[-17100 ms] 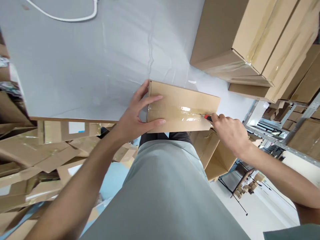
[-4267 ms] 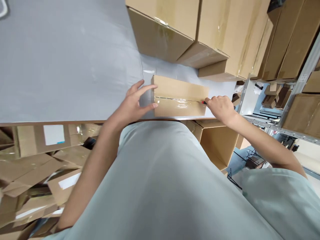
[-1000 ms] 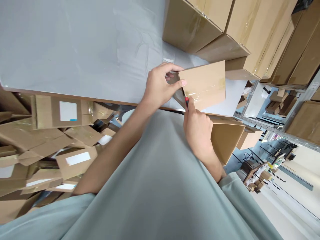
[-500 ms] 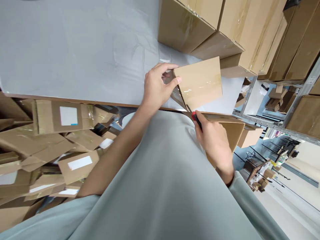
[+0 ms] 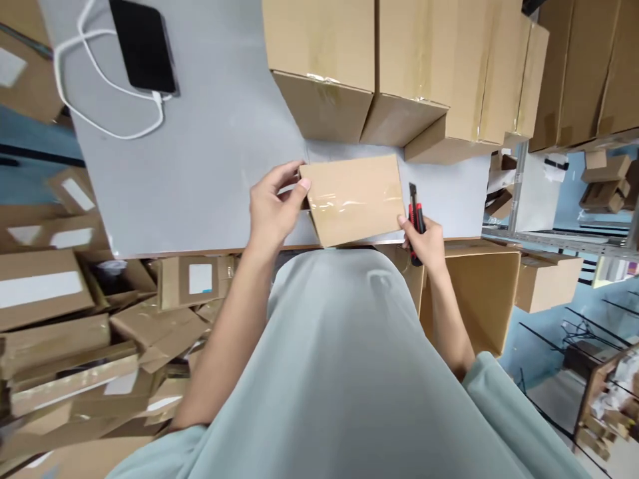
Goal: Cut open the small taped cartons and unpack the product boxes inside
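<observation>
A small cardboard box (image 5: 354, 193) with clear tape along its upper face is held between my hands at the table's near edge. My left hand (image 5: 277, 203) grips its left end, thumb on the top face and fingers behind. At the box's right end is my right hand (image 5: 424, 239), its fingers closed round a red and black box cutter (image 5: 416, 219) whose blade end points away from me. The right thumb touches the box's lower right corner.
Several large taped boxes (image 5: 324, 46) stand at the back of the grey table (image 5: 210, 179). A phone (image 5: 144, 46) with a white cable (image 5: 120, 136) lies far left. Cardboard boxes (image 5: 150, 326) pile up below left. An open box (image 5: 474, 293) sits below right, near metal shelving (image 5: 519, 179).
The box cutter has moved from the box's near left corner to its right end, its blade end now pointing away. The right thumb now touches the box. My view has shifted, showing the phone.
</observation>
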Demonstrator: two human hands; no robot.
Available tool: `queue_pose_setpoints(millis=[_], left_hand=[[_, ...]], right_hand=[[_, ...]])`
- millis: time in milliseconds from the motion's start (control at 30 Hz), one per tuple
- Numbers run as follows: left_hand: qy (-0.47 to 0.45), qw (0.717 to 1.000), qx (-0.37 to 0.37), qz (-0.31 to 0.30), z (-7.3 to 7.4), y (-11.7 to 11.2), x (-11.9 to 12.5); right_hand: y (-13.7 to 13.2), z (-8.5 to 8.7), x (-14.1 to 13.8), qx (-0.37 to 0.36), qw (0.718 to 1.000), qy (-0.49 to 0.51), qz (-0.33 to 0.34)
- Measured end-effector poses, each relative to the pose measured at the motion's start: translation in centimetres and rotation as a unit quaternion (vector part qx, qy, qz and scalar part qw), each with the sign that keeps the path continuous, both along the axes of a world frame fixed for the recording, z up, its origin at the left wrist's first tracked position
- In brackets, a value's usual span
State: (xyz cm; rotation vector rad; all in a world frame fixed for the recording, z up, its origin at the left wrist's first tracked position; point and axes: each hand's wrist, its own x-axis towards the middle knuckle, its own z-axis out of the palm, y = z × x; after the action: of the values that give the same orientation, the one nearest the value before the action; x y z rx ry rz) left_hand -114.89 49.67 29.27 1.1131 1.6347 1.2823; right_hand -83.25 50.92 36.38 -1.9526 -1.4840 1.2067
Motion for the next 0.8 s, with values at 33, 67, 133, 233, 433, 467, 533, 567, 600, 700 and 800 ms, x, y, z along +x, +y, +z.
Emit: queue_pose_setpoints(millis=[33,67,133,233,433,467,533,567,600,700,800], left_hand=[[0.008,1.0,-0.005,-0.003,0.2,-0.1,-0.3],[0.022,1.0,-0.009,-0.01,0.8,-0.1,-0.5],[0.075,0.997,-0.01,-0.022,2.8,0.2,-0.1],[0.182,0.982,0.013,-0.049,7.0,1.9,2.6],[0.191,0.948,0.009,-0.256,8.9,7.5,10.2],[0.191,0.943,-0.002,-0.274,8.1,8.3,10.8],[0.186,0.937,-0.02,-0.294,6.5,9.5,11.4],[0.183,0.936,-0.026,-0.298,5.9,9.9,11.4],[0.18,0.937,-0.03,-0.298,5.3,10.1,11.4],[0.175,0.941,-0.029,-0.288,4.6,10.3,11.2],[0.175,0.942,-0.033,-0.284,4.7,10.2,11.2]], right_hand=[[-1.1,-0.1,-0.2,-0.014,1.0,0.012,0.0],[-2.0,-0.2,-0.4,-0.024,0.999,0.024,-0.003],[-3.4,-0.5,-0.6,-0.028,0.998,0.047,-0.017],[-4.2,-0.8,-0.8,-0.026,0.997,0.067,-0.042],[-4.3,-0.4,-1.5,-0.026,0.999,0.0,-0.045],[-4.3,-0.4,-1.5,-0.02,0.999,-0.006,-0.046],[-4.4,-0.5,-1.5,-0.012,0.999,-0.023,-0.046],[-4.4,-0.5,-1.5,-0.013,0.998,-0.037,-0.043],[-4.4,-0.5,-1.5,-0.015,0.998,-0.054,-0.038],[-4.2,-0.1,-1.7,-0.028,0.993,-0.117,-0.014],[-3.9,0.6,-2.2,-0.033,0.978,-0.204,0.017]])
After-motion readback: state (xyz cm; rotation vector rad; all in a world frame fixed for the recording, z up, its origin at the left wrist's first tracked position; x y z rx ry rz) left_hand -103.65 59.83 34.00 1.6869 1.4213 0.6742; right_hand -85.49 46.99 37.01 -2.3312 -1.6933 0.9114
